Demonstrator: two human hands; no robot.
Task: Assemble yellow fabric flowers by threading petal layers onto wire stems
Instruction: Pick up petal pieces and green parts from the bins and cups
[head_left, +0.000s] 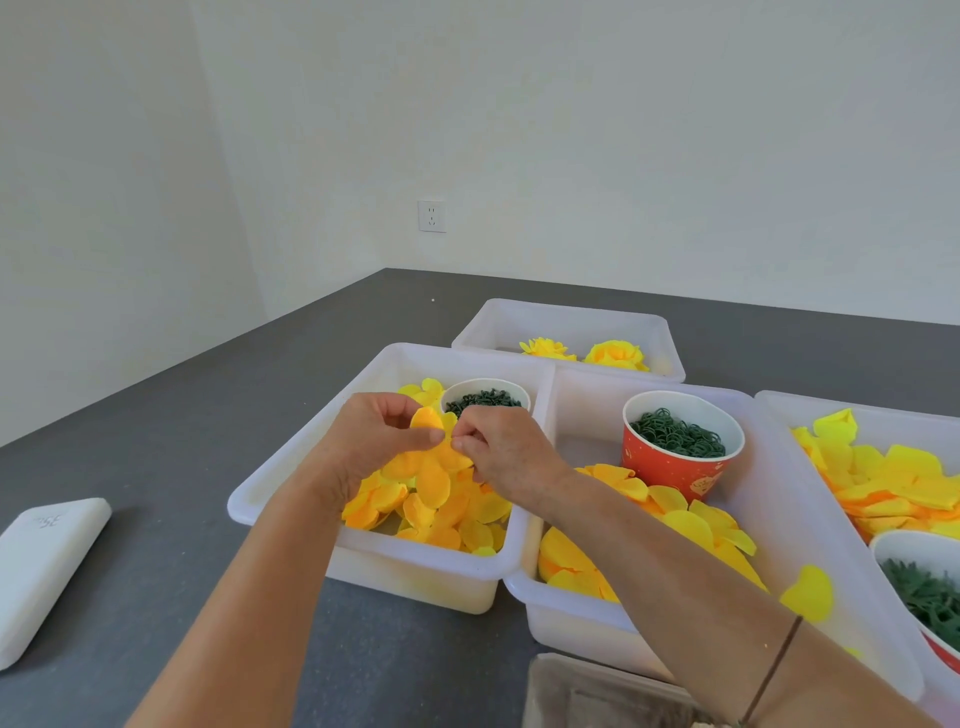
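Both hands are held over the near-left white bin (291, 488). The left hand (371, 441) is curled, thumb against a yellow petal layer (427, 418) that is lifted just above the loose petal pile (436, 506) in that bin. The right hand (501, 449) is closed in a fingertip pinch at the same layer, just beside the left thumb. The layer is thus gripped from both sides, clear of the pile.

Risks, as judged from this position:
- Two layers may be stuck together, as the fabric is thin and the pile is dense; a doubled layer would then be threaded.
- The layer may be creased or torn at its centre if the pinches are pulled apart too hard.
- The white cup of green pieces (485, 400), standing in the same bin directly behind the hands, may be knocked by a knuckle.
- The loose petal (808, 592) resting on the rim of the middle bin (566, 608) may be brushed off by the right forearm, which passes over that bin.

Not resolved:
- No wire stem is seen; if one is held, it is hidden inside the fingers.
- The centre hole of the layer is not made out.
- The green contents of the red cup (680, 447) are too small to identify.
- The right-hand bin (779, 410) is cut off by the frame edge.
- Two finished flowers (615, 356) lie in the far bin (571, 317), partly hidden by its wall.
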